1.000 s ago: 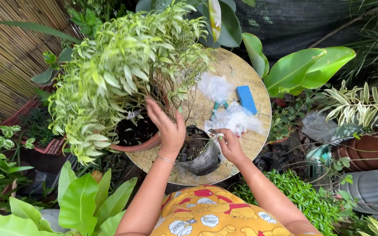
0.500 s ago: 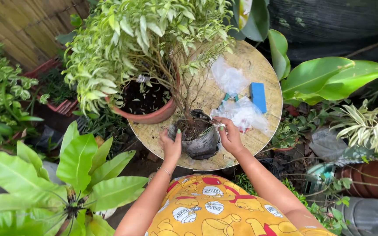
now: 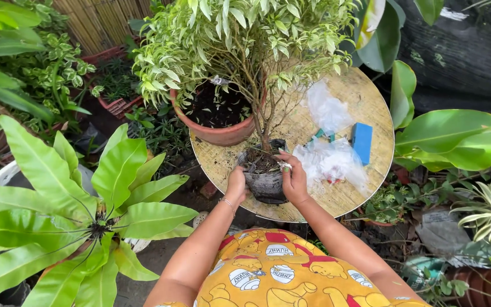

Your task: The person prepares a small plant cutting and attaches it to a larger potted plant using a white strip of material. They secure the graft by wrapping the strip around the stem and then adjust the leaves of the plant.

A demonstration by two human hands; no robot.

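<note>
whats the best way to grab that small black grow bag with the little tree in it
Probably by its soft sides, low down, one palm on each flank, coming from the near table edge. The black grow bag stands upright with a thin trunk rising from its soil, so lifting by the stem looks risky. The left hand and right hand already sit on opposite sides. The terracotta pot crowds the far left.

Soft, even daylight — no hard shadows, sharp centre, slight wide-angle bending at edges, mild glare on leaves

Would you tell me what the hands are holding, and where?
Both hands clasp the black plastic nursery bag of soil: left hand on its left side, right hand at its right rim.
</note>
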